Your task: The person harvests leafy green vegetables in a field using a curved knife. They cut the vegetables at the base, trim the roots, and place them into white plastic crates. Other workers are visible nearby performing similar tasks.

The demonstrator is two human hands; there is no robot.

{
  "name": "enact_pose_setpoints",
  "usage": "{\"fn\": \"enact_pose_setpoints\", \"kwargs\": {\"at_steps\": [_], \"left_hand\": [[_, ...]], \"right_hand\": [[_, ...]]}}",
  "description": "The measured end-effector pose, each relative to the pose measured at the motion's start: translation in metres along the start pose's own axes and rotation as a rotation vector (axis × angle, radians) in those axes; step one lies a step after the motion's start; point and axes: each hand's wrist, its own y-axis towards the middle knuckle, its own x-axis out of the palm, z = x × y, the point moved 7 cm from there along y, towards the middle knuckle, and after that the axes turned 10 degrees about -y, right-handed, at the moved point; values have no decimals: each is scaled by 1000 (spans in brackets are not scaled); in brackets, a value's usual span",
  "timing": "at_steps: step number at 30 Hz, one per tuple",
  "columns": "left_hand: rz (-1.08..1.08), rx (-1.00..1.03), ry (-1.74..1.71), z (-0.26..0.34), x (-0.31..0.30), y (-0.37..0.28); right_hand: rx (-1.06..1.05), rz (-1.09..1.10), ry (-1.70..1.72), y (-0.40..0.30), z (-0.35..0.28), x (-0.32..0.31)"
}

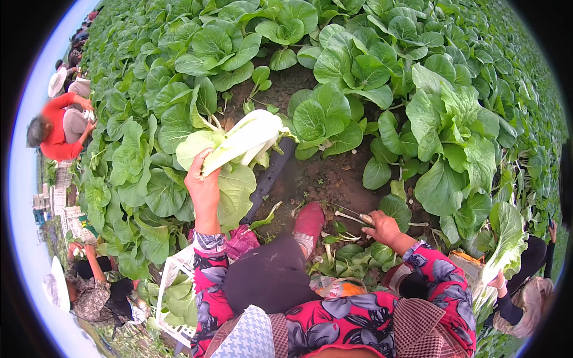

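My left hand (204, 182) grips a leafy bok choy plant (250, 138) by its leaves, its thick white stalks tilted up and to the right above the soil. Low over the ground, right of my red shoe, my right hand (384, 227) is closed on a knife (365, 218) with a thin blade pointing left. Loose pale stalks lie beside the blade. Rooted bok choy plants (318, 120) stand in front of me. Cut leaves (353, 256) lie on the ground near my right forearm.
A dark pipe or strip (274, 175) crosses the soil. A white plastic crate (168, 286) with leaves stands at my left. Other people crouch at left, one in a red top (60, 127); another person's hand (497, 280) holds a plant at right. A printed bag (338, 287) lies between my legs.
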Motion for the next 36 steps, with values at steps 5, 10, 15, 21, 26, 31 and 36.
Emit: {"fn": "enact_pose_setpoints", "kwargs": {"at_steps": [5,10,15,21,26,31,36], "left_hand": [[-69,-145,-414,35,22,-24],[-230,-77,-468,104,74,-47],[-366,53,-347,181,84,-69],[-573,10,-380,223,110,-81],[-624,-21,-489,249,123,-94],[-803,68,-521,276,168,-163],[-681,636,36,297,141,-247]], "right_hand": [[-267,573,-14,-23,-55,-144],[-491,1060,251,-107,-160,-305],[-440,1155,0,-159,-187,-335],[-571,1249,-116,-262,-140,-366],[-418,1241,-118,-299,-118,-363],[-798,798,1002,-255,-153,-315],[-706,959,1121,-274,-145,-298]]}}
